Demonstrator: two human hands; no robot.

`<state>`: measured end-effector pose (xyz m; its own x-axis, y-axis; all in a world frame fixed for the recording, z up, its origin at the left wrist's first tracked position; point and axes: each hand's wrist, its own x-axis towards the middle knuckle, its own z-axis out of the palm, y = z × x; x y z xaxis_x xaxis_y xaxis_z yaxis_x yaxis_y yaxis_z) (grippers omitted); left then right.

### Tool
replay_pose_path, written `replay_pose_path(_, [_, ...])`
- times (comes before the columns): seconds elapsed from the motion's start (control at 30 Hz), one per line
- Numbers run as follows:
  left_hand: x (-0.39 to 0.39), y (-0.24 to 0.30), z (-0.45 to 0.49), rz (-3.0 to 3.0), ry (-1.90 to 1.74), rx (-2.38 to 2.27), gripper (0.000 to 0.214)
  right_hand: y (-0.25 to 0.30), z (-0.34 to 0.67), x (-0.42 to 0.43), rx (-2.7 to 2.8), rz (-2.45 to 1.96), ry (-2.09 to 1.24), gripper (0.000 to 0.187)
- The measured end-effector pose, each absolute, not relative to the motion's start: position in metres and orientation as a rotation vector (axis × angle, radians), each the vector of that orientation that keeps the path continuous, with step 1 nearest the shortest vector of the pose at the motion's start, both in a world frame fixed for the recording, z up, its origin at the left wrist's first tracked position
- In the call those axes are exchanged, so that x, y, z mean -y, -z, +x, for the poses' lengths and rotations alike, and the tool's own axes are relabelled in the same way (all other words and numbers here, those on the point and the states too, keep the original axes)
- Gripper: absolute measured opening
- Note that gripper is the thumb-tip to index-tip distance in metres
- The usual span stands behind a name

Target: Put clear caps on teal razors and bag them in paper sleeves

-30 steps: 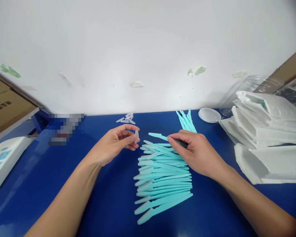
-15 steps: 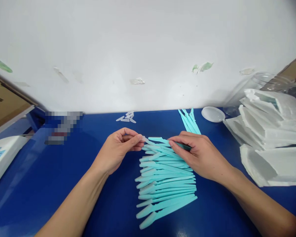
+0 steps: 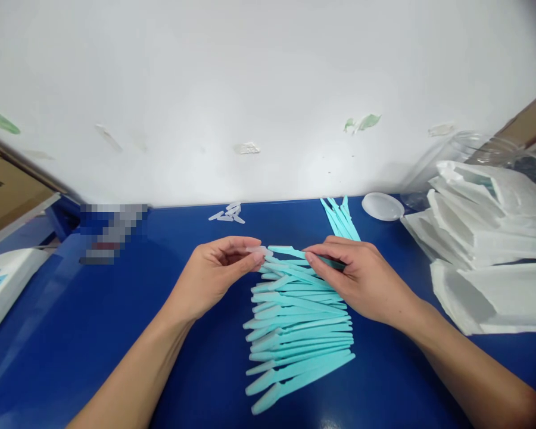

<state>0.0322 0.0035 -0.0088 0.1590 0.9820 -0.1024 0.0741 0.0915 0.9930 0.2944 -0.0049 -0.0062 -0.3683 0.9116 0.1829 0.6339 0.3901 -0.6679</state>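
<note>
My left hand (image 3: 226, 268) pinches a small clear plastic blade cap (image 3: 256, 250) between thumb and fingertips. In my right hand (image 3: 352, 268) is a turquoise eyebrow razor (image 3: 288, 251), its blade end pointing left at the cap. Cap and razor tip are close together, with a slight gap. Below both hands lies a row of several turquoise razors (image 3: 304, 333), most with a clear cover over the blade end. Toward the wall several loose caps (image 3: 227, 213) lie in a small heap. More turquoise razors (image 3: 340, 219) lie behind my right hand.
A round white lid (image 3: 383, 207) rests near the wall on the blue table (image 3: 93, 333). White padded pouches (image 3: 486, 232) are stacked at the right, beside a clear plastic container (image 3: 464, 149). At the left are a white device (image 3: 9, 280) and a cardboard box (image 3: 13, 190).
The cap in my left fingers has turned level and now lines up with the razor tip. My right hand keeps the razor nearly where it was. The view has shifted slightly.
</note>
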Motion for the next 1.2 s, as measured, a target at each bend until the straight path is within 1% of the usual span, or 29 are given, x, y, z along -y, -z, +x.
replay_pose_path(0.1, [-0.004, 0.005, 0.026, 1.343, -0.969, -1.269, 0.022, 0.006, 0.296, 0.004, 2.111, -1.325, -0.662, 0.028])
replay_pose_path(0.27, [-0.004, 0.002, 0.033, 1.394, -0.896, -1.363, 0.031, 0.006, 0.295, 0.005, 2.138, -1.299, -0.686, 0.028])
replay_pose_path(0.57, [-0.005, 0.003, 0.031, 1.313, -0.941, -1.405, 0.033, 0.007, 0.293, 0.006, 2.153, -1.270, -0.664, 0.027])
replay_pose_path(0.73, [0.001, 0.003, 0.041, 1.426, -0.765, -1.311, 0.035, 0.006, 0.291, 0.007, 2.212, -1.212, -0.705, 0.027])
replay_pose_path(0.93, [0.004, 0.000, 0.037, 1.809, -0.620, -1.231, 0.026, 0.005, 0.289, 0.014, 2.377, -1.169, -0.716, 0.034])
replay_pose_path(1.07, [0.000, -0.007, 0.022, 1.933, -0.490, -1.231, 0.028, 0.000, 0.294, 0.013, 2.432, -1.207, -0.714, 0.036])
replay_pose_path(1.13, [-0.006, -0.011, 0.010, 1.963, -0.560, -1.376, 0.031, 0.001, 0.306, 0.005, 2.298, -1.378, -0.579, 0.036])
replay_pose_path(1.2, [-0.019, -0.012, -0.004, 1.947, -0.661, -1.631, 0.036, 0.006, 0.323, -0.008, 2.099, -1.648, -0.287, 0.036])
